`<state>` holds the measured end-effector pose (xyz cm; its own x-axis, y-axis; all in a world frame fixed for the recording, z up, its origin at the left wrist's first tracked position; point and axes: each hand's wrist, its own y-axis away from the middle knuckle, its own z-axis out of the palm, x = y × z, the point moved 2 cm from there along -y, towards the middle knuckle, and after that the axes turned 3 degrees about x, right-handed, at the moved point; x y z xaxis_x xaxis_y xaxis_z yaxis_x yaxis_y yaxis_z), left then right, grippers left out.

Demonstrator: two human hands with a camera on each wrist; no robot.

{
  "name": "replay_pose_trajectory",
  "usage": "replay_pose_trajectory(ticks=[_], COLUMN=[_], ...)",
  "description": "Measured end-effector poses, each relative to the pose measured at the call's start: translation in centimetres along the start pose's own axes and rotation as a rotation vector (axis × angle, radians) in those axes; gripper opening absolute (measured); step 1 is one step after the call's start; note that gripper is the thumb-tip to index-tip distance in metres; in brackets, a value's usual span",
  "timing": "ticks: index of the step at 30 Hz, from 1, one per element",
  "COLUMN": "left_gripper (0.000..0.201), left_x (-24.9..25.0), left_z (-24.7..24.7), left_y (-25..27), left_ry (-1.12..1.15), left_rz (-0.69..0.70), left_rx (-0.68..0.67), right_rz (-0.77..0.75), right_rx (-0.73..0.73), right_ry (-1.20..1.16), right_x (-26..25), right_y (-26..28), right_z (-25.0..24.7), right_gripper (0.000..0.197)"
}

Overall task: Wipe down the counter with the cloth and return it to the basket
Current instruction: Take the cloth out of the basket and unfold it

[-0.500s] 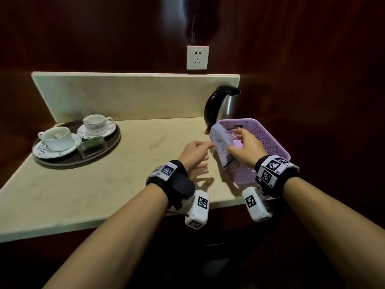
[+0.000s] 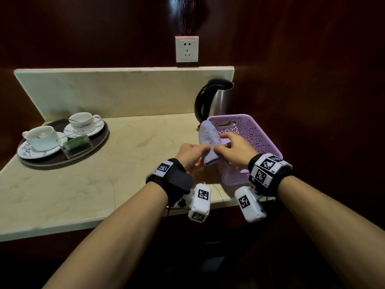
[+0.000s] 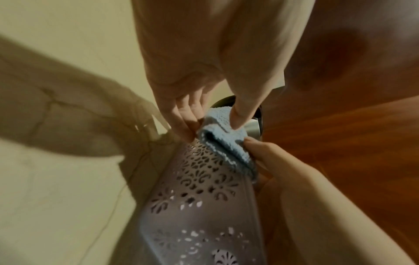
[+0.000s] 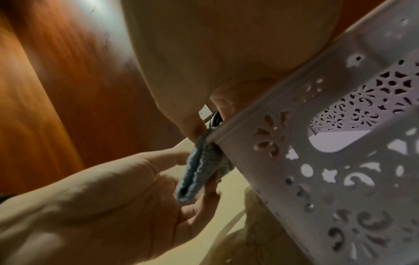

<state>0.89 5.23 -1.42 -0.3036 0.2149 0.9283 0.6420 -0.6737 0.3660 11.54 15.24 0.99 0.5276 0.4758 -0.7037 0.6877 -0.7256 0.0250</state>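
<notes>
Two hands gripped the folded cloth (image 2: 209, 140) at its near end, above the left rim of the basket (image 2: 263, 140). The left hand (image 2: 190, 154) pinched the cloth between thumb and fingers (image 3: 184, 116) from the left side. The right hand (image 2: 235, 150) held the same end from the right, its fingers (image 4: 190, 125) curled onto the fabric and reaching over the basket's rim. The cloth was pale blue-lilac terry, doubled over so that the fold faced the person, and its far end rose upward and away toward the kettle (image 2: 215, 99). It was held clear of the desk (image 2: 125, 155) and was not lying inside the basket.

The basket was lilac plastic with a pierced floral pattern and a handle slot in its far wall; it stood at the right front corner of the desk. The kettle, black and steel, stood just behind it.

At the left end of the desk a dark round tray (image 2: 100, 140) carried two white cups on saucers and a small clear box. The dark printed marks on the cups and saucers were too small to read. A white wall socket (image 2: 186, 49) sat above the backsplash; no legible writing showed on it.
</notes>
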Motion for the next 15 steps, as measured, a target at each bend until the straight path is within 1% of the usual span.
replay_pose_trajectory(ticks=[1,3,7,8,9,11,13,15], left_gripper=[0.020,0.021,0.009,0.006,0.007,0.013,0.009,0.009], left_x=[0.2,1.0,2.9,3.3,3.8,4.5,5.3,6.0], left_z=[-0.2,-0.3,0.3,0.5,0.8,1.5,2.1,2.6], left_y=[-0.2,-0.2,0.3,0.3,0.6,0.9,1.3,1.6], left_ry=[0.001,0.024,0.045,0.049,0.050,0.048,0.048,0.046], left_rz=[0.008,0.016,0.078,0.104,0.127,0.167,0.198,0.211], left_rx=[0.032,0.048,0.023,0.015,0.010,0.002,-0.020,-0.043], right_rz=[-0.012,-0.067,-0.148,-0.174,-0.206,-0.243,-0.252,-0.272], right_rx=[-0.011,-0.045,-0.217,-0.248,-0.255,-0.197,-0.101,-0.018], right_ry=[-0.021,-0.037,-0.068,-0.080,-0.073,-0.014,0.039,-0.013], right_x=[0.1,0.2,0.1,0.0,0.0,0.0,0.0,-0.2], right_y=[0.0,0.0,0.3,0.4,0.5,0.4,0.2,0.0], right_z=[-0.1,-0.2,-0.4,-0.5,-0.6,-0.8,-1.2,-1.9], right_gripper=[0.056,0.066,0.095,0.099,0.100,0.093,0.073,0.052])
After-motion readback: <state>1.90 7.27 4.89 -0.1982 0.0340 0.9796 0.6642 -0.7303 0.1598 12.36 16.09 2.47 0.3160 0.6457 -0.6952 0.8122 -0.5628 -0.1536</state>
